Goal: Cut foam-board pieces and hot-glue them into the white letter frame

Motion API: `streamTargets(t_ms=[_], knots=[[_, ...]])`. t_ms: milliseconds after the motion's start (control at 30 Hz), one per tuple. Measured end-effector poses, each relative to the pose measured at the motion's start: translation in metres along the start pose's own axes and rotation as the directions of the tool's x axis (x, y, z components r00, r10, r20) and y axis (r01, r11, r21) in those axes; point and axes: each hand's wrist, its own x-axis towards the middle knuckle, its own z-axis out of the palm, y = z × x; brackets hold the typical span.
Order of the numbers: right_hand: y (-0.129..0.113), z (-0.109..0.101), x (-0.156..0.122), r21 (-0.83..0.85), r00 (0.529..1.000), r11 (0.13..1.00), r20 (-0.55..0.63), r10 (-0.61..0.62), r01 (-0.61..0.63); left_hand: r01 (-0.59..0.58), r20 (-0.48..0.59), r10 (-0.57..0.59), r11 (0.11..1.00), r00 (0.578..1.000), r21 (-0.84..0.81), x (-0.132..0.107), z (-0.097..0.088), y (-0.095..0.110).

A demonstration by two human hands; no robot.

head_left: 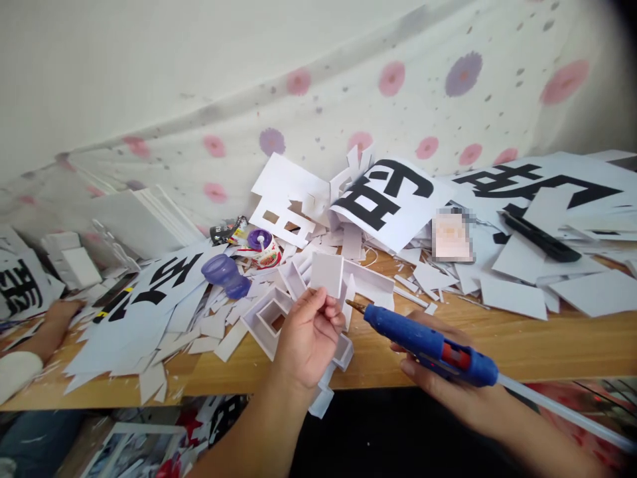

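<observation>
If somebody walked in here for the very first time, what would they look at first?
Probably the bright blue glue gun in the right hand, its tip pointing toward the small white piece in the left hand. Next might come the big black characters on the white sheet behind the hands, and the pink and purple flowers on the covering along the wall.

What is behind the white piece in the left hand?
Behind the piece, white walled shapes show on either side; whatever lies directly behind it and the left hand is covered.
</observation>
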Motion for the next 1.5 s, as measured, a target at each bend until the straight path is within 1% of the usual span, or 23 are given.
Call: streamTargets(t_ms=[167, 333, 533, 633, 867, 1133, 1233, 1367, 1500], knots=[[0.003, 0.006, 0.001, 0.002, 0.996, 0.998, 0.057, 0.063, -0.063, 0.045, 0.021, -0.044, 0.997, 0.999, -0.060, -0.002, -0.008, 0.001], [0.003, 0.009, 0.002, -0.046, 0.990, 0.992, 0.071, 0.121, -0.118, 0.068, 0.036, -0.064, 0.992, 0.997, -0.107, -0.001, -0.016, 0.003], [0.002, 0.013, 0.003, -0.087, 0.998, 0.995, 0.043, 0.047, -0.044, 0.085, 0.054, -0.079, 0.990, 0.995, -0.115, -0.004, -0.021, 0.004], [0.004, 0.013, 0.002, -0.092, 0.998, 0.994, 0.036, 0.057, -0.054, 0.090, 0.056, -0.084, 0.990, 0.995, -0.107, -0.005, -0.022, 0.004], [0.011, 0.011, -0.002, -0.077, 0.992, 0.989, 0.002, 0.129, -0.128, 0.100, 0.049, -0.097, 0.992, 0.994, -0.079, -0.005, -0.022, 0.004], [0.002, 0.008, 0.002, -0.087, 0.993, 0.989, -0.015, 0.120, -0.121, 0.100, 0.075, -0.096, 0.994, 0.993, -0.052, -0.008, -0.020, 0.002], [0.000, 0.007, 0.003, -0.084, 0.995, 0.991, -0.024, 0.099, -0.100, 0.100, 0.074, -0.096, 0.993, 0.993, -0.056, -0.009, -0.019, 0.001], [0.001, 0.005, 0.004, -0.061, 0.996, 0.995, -0.029, 0.083, -0.084, 0.101, 0.078, -0.096, 0.993, 0.992, -0.054, -0.009, -0.020, 0.001], [0.003, 0.004, 0.003, -0.052, 0.994, 0.994, -0.036, 0.099, -0.100, 0.102, 0.090, -0.098, 0.994, 0.991, -0.042, -0.009, -0.021, 0.001]])
